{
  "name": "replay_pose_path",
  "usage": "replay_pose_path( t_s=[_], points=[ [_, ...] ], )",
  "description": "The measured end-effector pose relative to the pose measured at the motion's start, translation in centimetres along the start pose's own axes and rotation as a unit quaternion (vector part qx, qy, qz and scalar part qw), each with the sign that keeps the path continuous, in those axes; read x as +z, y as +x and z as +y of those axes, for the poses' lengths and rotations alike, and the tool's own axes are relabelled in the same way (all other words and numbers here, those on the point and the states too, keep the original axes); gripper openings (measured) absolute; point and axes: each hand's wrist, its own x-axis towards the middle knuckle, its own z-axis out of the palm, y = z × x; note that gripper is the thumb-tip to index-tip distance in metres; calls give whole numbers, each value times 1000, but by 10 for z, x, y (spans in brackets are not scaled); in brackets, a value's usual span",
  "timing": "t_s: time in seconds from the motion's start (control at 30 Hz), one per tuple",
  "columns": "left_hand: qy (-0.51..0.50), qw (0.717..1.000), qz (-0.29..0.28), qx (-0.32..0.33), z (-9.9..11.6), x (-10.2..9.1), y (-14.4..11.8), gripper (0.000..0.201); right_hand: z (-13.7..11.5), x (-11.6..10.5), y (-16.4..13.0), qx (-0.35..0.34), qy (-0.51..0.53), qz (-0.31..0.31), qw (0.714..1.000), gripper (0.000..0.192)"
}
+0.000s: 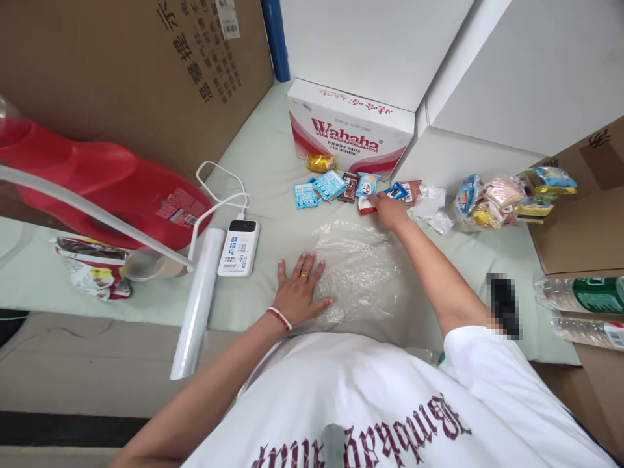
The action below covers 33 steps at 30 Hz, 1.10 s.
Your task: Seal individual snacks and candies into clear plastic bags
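My left hand lies flat with fingers spread on the left edge of a clear plastic bag spread on the pale green surface. My right hand reaches forward past the bag and closes on a small red-and-white snack packet. Just beyond it lies a row of small packets: blue ones, a brown one, a yellow one and a light blue one.
A Wahaha carton stands behind the packets. A pile of wrapped snacks lies at the right, with water bottles nearer. A white power bank with its cable, a roll and a red bag are at the left.
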Motion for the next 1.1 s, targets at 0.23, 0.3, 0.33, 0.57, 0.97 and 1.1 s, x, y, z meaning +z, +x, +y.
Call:
replay_pose_path(
  t_s=[0.23, 0.3, 0.33, 0.57, 0.97, 1.1],
  points=[
    [-23, 1000, 12, 5, -2, 4, -4, 96, -10, -4, -105, 12, 112, 152, 982, 52],
    [-26, 1000, 9, 4, -2, 3, -4, 95, -34, 7, -135, -29, 144, 120, 982, 50],
    [-27, 1000, 8, 3, -2, 2, -4, 93, -47, 15, -145, -39, 151, 92, 983, 49],
    [-52, 998, 30, -11, -6, 0, -5, 67, -75, 63, -183, -70, 224, 43, 971, 57],
    [-78, 973, 1, 218, -46, -28, 0, 75, -57, 101, -238, -163, 256, 125, 945, 26],
    [-79, 966, -61, 238, -58, -40, 9, 82, -49, 71, -213, -158, 374, 122, 906, 29]
  ],
)
